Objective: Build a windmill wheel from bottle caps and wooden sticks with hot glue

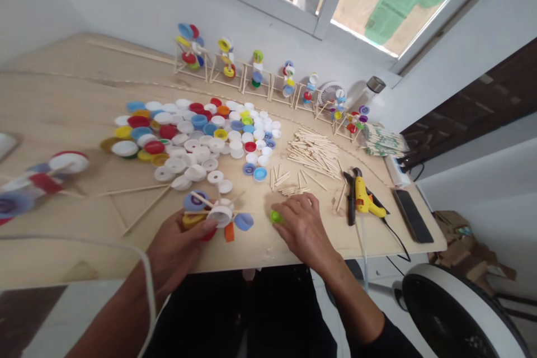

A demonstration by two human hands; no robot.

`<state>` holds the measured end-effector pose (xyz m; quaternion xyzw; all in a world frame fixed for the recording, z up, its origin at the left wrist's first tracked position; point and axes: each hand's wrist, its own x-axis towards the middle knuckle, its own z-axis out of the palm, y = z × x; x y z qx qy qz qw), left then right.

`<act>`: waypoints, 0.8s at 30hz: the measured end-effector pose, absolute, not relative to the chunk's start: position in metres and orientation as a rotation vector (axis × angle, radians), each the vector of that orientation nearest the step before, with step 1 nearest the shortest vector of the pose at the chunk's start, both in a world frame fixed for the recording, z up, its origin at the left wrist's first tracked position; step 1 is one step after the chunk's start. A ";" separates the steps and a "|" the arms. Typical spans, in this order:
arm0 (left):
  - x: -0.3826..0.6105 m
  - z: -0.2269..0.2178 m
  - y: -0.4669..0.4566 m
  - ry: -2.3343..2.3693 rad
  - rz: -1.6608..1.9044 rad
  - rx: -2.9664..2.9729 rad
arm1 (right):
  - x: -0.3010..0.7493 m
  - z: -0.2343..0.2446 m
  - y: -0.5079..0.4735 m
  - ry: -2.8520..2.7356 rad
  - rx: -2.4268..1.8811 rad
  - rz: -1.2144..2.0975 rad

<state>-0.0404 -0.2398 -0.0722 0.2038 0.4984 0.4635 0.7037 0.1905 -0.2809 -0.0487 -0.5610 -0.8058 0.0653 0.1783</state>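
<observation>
My left hand [178,246] rests at the table's near edge, fingers closed round a small wheel [218,216] made of bottle caps glued on thin sticks; white, blue, orange and yellow caps show. My right hand [302,225] lies a little to the right, fingertips pinched on a green cap [276,216] on the wooden table [62,117]. A heap of loose caps [197,134] in several colours lies beyond the wheel. Short wooden sticks [312,150] are piled past my right hand.
A yellow glue gun [364,199] and a dark phone [413,215] lie right of my hand. Finished cap wheels on stick frames [255,72] line the far edge by the wall. Another cap wheel [37,182] is blurred at left. A white fan [457,313] stands lower right.
</observation>
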 end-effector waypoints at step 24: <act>-0.024 -0.070 -0.251 1.378 1.035 0.733 | 0.191 -0.042 -0.273 -1.909 -1.556 0.465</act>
